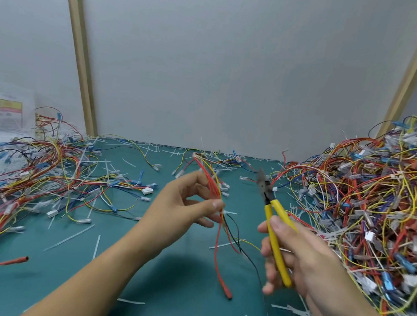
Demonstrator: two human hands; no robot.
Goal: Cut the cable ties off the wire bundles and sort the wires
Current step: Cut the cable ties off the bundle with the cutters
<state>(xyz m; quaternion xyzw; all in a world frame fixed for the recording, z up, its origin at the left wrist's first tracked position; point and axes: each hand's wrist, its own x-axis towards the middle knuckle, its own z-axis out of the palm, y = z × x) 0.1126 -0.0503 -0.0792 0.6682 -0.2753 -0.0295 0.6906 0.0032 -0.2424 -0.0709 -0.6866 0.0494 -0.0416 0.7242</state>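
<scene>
The left hand (185, 202) holds a bundle (212, 183) above the mat (173, 272), clear of its surface. Thumb and forefinger are closed in a pinch on the wires; the thumb tip sits just above the white tie (226, 213). The remaining fingers are loosely curled behind the wires. Below the pinch, red, black and yellow strands hang toward 6 o'clock.

The right hand (303, 255) is wrapped around the yellow handles of the cutters (269, 213). The tool's head points to 11 o'clock. It is blurred, so how far the jaws stand apart cannot be told. The cutters are at 3 o'clock of the tie, near it but not touching.

A tall pile (381, 207) of tied bundles occupies the mat at 3 o'clock. Loose wires (40, 175) lie spread at 9 o'clock. Cut scraps (69, 239) of tie litter the mat.
</scene>
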